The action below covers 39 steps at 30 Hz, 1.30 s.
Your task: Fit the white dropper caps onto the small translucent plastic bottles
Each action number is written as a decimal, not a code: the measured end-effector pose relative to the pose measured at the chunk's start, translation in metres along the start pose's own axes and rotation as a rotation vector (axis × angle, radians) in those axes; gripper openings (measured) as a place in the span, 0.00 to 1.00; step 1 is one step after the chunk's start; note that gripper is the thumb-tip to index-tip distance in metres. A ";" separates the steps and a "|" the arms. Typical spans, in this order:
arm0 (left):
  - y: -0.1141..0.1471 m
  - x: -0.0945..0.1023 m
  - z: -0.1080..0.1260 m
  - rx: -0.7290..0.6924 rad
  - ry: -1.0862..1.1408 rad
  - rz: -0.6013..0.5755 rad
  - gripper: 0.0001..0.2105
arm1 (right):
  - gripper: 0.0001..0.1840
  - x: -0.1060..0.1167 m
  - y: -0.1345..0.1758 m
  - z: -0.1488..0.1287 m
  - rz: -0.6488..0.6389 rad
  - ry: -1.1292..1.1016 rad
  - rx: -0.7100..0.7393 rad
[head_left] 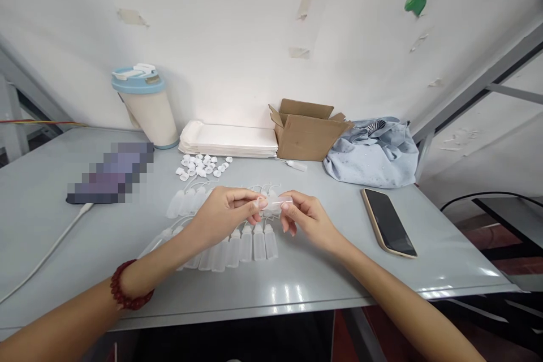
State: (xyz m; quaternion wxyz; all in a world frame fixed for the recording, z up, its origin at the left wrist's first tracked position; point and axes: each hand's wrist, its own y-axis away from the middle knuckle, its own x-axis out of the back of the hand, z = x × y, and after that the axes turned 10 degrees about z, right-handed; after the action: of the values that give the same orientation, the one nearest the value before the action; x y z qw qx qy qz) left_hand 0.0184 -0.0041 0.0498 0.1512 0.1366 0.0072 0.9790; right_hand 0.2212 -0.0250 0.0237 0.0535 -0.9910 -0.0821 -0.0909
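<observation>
Between my two hands a small translucent plastic bottle point(278, 202) lies on its side, held above the table. My left hand point(231, 209) pinches its left end, where the neck is; a small white part there is mostly covered by the fingertips. The fingers of my right hand point(303, 215) are closed on the bottle's right end. Below and left of my hands lie rows of similar small bottles point(246, 244) with thin tubes at their tops, partly hidden by my left forearm. Behind them sits a loose pile of small white caps point(201, 165).
At the back stand a cream cup with blue lid point(148, 107), a stack of white packets point(237, 138), an open cardboard box point(307, 136) and a light blue cloth bag point(373, 153). One phone point(388, 223) lies right, a blurred device point(110, 175) with white cable left. One bottle point(297, 166) lies near the box.
</observation>
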 end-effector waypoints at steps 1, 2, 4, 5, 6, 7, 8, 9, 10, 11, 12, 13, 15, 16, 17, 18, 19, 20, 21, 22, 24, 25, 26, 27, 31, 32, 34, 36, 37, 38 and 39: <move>-0.001 0.001 0.000 0.015 0.003 -0.030 0.10 | 0.18 0.000 0.000 0.000 0.002 0.002 0.013; -0.001 0.001 -0.001 0.035 0.006 -0.062 0.11 | 0.17 0.000 0.001 0.000 0.003 0.005 0.026; -0.002 0.002 -0.002 0.086 0.020 -0.118 0.15 | 0.16 0.000 0.002 0.000 0.000 0.018 0.055; -0.002 0.002 -0.004 0.110 0.032 -0.137 0.16 | 0.15 0.000 0.002 0.000 -0.003 0.027 0.070; -0.002 0.002 -0.005 0.128 0.042 -0.150 0.17 | 0.15 0.000 0.003 0.000 -0.007 0.036 0.084; -0.003 0.002 -0.006 0.141 0.051 -0.157 0.18 | 0.14 0.000 0.004 0.000 -0.011 0.045 0.097; -0.003 0.002 -0.007 0.150 0.058 -0.160 0.18 | 0.14 -0.001 0.004 0.000 -0.013 0.050 0.109; -0.003 0.002 -0.008 0.159 0.065 -0.160 0.18 | 0.13 -0.001 0.004 0.000 -0.013 0.052 0.121; -0.003 0.003 -0.008 0.167 0.071 -0.159 0.18 | 0.13 -0.001 0.004 0.000 -0.011 0.051 0.132; -0.004 0.003 -0.008 0.176 0.079 -0.157 0.17 | 0.13 -0.001 0.004 0.000 -0.009 0.049 0.142; -0.004 0.003 -0.008 0.184 0.092 -0.155 0.17 | 0.13 -0.001 0.004 0.000 -0.005 0.047 0.149; -0.004 0.003 -0.007 0.190 0.110 -0.152 0.16 | 0.13 -0.001 0.004 0.000 0.002 0.046 0.154; -0.004 0.002 -0.005 0.192 0.160 -0.140 0.15 | 0.13 -0.001 0.003 0.001 0.020 0.048 0.159; -0.004 0.001 -0.004 0.190 0.189 -0.128 0.15 | 0.13 -0.001 0.003 0.001 0.030 0.051 0.158; -0.003 0.000 -0.003 0.188 0.217 -0.112 0.14 | 0.13 -0.001 0.003 0.001 0.037 0.053 0.156; -0.003 0.000 -0.002 0.184 0.239 -0.095 0.13 | 0.13 -0.001 0.003 0.001 0.041 0.053 0.154; -0.002 -0.001 -0.001 0.179 0.253 -0.079 0.13 | 0.13 0.000 0.003 0.001 0.042 0.053 0.150; -0.002 -0.002 0.000 0.175 0.262 -0.065 0.12 | 0.13 0.000 0.003 0.001 0.040 0.053 0.146; -0.001 -0.002 0.001 0.171 0.268 -0.052 0.12 | 0.13 0.000 0.003 0.001 0.041 0.050 0.142; -0.001 -0.003 0.002 0.166 0.272 -0.045 0.12 | 0.13 0.000 0.003 0.000 0.042 0.048 0.139; -0.001 -0.003 0.002 0.163 0.278 -0.040 0.13 | 0.13 0.000 0.003 0.000 0.050 0.047 0.135; -0.002 -0.002 0.002 0.169 0.281 -0.042 0.13 | 0.13 0.000 0.003 0.001 0.057 0.047 0.134; -0.002 -0.002 0.002 0.179 0.283 -0.048 0.13 | 0.13 0.000 0.003 0.001 0.064 0.046 0.133; -0.002 -0.001 0.002 0.194 0.283 -0.060 0.13 | 0.13 0.000 0.003 0.001 0.070 0.044 0.132; -0.002 0.002 0.002 0.277 0.261 -0.140 0.14 | 0.13 -0.001 0.003 0.002 0.081 0.023 0.126; -0.002 0.002 0.002 0.292 0.259 -0.160 0.15 | 0.13 -0.001 0.003 0.002 0.081 0.018 0.124; -0.001 0.002 0.002 0.307 0.259 -0.193 0.15 | 0.13 -0.001 0.003 0.001 0.081 0.010 0.121; -0.001 0.002 0.002 0.304 0.246 -0.217 0.15 | 0.13 -0.001 0.003 0.001 0.078 0.005 0.117; -0.002 0.002 0.002 0.294 0.230 -0.225 0.15 | 0.13 -0.001 0.003 0.000 0.076 0.005 0.114; -0.002 0.002 0.002 0.276 0.205 -0.228 0.16 | 0.14 -0.001 0.003 0.000 0.074 0.005 0.111; -0.001 0.002 0.002 0.248 0.174 -0.224 0.16 | 0.14 -0.001 0.003 0.000 0.072 0.006 0.108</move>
State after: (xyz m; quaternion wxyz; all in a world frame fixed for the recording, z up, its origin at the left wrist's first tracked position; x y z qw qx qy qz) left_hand 0.0171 -0.0022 0.0519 0.2399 0.0676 0.1562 0.9557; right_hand 0.2207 -0.0286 0.0235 0.1103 -0.9888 -0.0510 -0.0871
